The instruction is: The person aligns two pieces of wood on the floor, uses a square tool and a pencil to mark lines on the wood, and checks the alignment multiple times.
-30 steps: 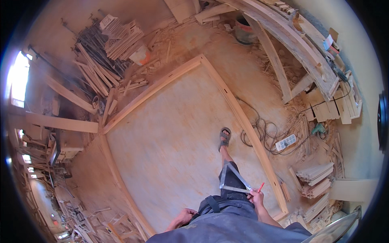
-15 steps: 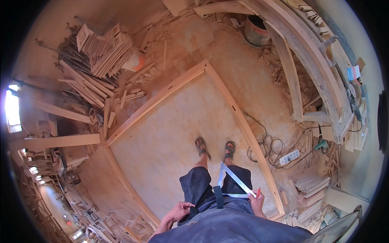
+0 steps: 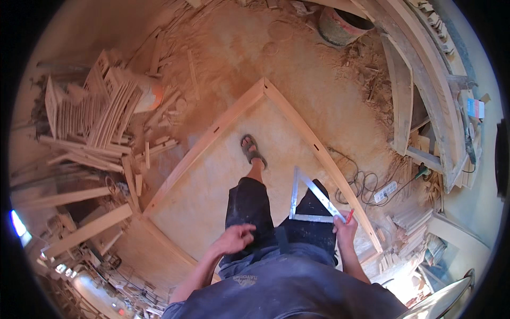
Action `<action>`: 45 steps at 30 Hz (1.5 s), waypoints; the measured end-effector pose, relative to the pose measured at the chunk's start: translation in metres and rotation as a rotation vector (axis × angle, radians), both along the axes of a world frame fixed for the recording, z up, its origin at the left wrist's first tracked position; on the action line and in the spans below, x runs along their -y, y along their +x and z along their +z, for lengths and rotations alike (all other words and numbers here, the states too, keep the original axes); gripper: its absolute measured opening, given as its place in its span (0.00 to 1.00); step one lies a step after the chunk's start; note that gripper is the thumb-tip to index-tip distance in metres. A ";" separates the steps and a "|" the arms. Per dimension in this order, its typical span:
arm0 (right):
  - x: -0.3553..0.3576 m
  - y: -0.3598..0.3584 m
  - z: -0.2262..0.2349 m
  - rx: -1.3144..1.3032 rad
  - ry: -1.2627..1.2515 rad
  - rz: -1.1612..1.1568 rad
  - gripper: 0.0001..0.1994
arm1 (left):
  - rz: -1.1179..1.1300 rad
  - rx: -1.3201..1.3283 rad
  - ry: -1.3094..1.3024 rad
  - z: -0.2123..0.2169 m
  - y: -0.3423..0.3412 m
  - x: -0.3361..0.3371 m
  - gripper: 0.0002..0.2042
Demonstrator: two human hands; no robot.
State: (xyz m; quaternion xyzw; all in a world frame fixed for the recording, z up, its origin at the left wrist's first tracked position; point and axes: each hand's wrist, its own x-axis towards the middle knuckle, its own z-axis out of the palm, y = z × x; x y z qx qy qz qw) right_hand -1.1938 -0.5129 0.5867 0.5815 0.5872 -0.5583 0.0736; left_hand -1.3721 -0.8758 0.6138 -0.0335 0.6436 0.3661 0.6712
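Observation:
My right hand [image 3: 345, 229] is closed around one corner of a silvery metal triangle square [image 3: 321, 198], which hangs in front of my right thigh. A slim red pencil or marker [image 3: 350, 215] sticks up from the same grip. My left hand [image 3: 235, 239] is held by my left thigh with nothing in it, the forefinger stretched out and the other fingers loosely bent. On the floor around my feet lies a large wooden frame [image 3: 197, 147] with small dark slots cut in its bars. My left foot is inside it; the right foot is hidden below the square and my leg.
At the left are stacked slatted panels [image 3: 95, 109], loose timber and a white-and-orange bucket [image 3: 151, 97]. A grey bucket [image 3: 342, 29] stands far right near a long wooden bench [image 3: 425, 69]. A cable and white power strip [image 3: 385, 192] lie right of the frame.
My left hand has come away from the dark cloth at my left hip and moved forward. My left foot has stepped ahead. The square has risen slightly in my right hand.

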 end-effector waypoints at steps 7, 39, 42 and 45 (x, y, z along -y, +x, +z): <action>-0.022 -0.190 -0.076 -0.017 0.058 0.239 0.07 | 0.206 -0.443 0.004 -0.129 -0.205 -0.068 0.21; -0.055 -0.411 -0.594 -0.209 0.586 0.796 0.26 | 0.034 -0.701 0.282 -0.658 -0.451 -0.227 0.38; -0.056 -0.419 -0.613 -0.240 0.486 0.812 0.30 | -0.025 -0.693 0.339 -0.668 -0.470 -0.234 0.34; -0.058 -0.427 -0.618 -0.264 0.418 0.817 0.33 | -0.006 -0.571 0.300 -0.671 -0.478 -0.234 0.32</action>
